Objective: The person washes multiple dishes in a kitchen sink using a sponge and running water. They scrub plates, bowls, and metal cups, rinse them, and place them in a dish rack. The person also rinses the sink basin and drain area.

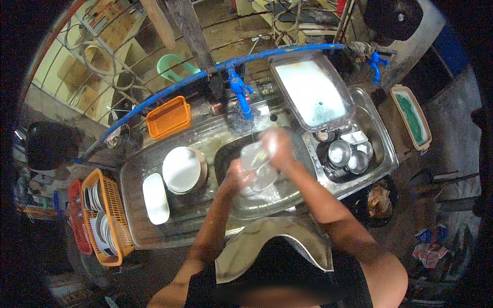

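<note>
Over the left basin of a stainless steel sink, my left hand grips the near left side of a pale, translucent container, whose exact kind is blurred. My right hand is at its far right side, blurred; whether it holds anything is unclear. Below a blue plastic faucet, both hands are close together. Another pale, round piece shows just beneath them. On the drainboard to the left are a stack of white plates and a white rectangular dish.
Metal bowls fill part of the right basin, beside a large tub of sudsy water. An orange basket stands behind the drainboard. A yellow-orange rack holds plates at far left. A blue pipe runs along the back.
</note>
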`<state>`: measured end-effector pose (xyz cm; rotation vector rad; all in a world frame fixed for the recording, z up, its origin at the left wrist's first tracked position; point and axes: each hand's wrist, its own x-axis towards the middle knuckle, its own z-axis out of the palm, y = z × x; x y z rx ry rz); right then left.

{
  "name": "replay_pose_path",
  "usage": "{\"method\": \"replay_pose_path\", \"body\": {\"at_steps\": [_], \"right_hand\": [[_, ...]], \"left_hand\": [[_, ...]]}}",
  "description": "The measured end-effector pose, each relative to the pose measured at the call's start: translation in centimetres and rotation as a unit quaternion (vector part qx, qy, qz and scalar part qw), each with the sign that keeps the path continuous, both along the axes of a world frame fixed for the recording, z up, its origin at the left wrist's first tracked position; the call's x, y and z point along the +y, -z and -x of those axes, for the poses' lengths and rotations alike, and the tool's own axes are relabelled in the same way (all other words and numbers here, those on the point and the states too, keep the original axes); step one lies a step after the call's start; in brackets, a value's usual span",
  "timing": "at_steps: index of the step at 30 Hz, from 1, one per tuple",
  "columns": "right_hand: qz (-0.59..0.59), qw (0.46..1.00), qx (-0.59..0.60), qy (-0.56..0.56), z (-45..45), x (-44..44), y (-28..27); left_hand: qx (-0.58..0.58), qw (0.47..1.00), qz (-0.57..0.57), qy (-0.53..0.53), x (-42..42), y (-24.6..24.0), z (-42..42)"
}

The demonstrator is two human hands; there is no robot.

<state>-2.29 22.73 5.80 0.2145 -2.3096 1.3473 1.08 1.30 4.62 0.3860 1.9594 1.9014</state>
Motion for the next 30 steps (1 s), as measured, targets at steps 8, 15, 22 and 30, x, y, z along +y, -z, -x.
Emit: {"method": "replay_pose_path", "body": {"at_steps": [8, 15, 22, 30], "right_hand": [[0.017, 0.989, -0.128, 0.076, 1.6, -0.3, -2.8], [-0.150, 0.985, 0.017, -0.087, 2.0, 0.2, -1.2], [-0.322, 0.946, 0.030, 0.018, -5.5, -4.8, -1.2], [0.024, 0.988, -0.080, 0.133, -0.8, 1.3, 2.1]], "left_hand": [[-0.173, 0.975, -0.077, 0.112, -2.6, -2.0, -1.2], [0.057, 0.979, -0.042, -0.192, 2.1, 6.4, -2.6], [0.153, 0.970, 0.139, -0.126, -1.4, 4.0, -0.6], [-0.089, 0.993, -0.019, -0.080, -2.1, 0.6, -3.4]]}}
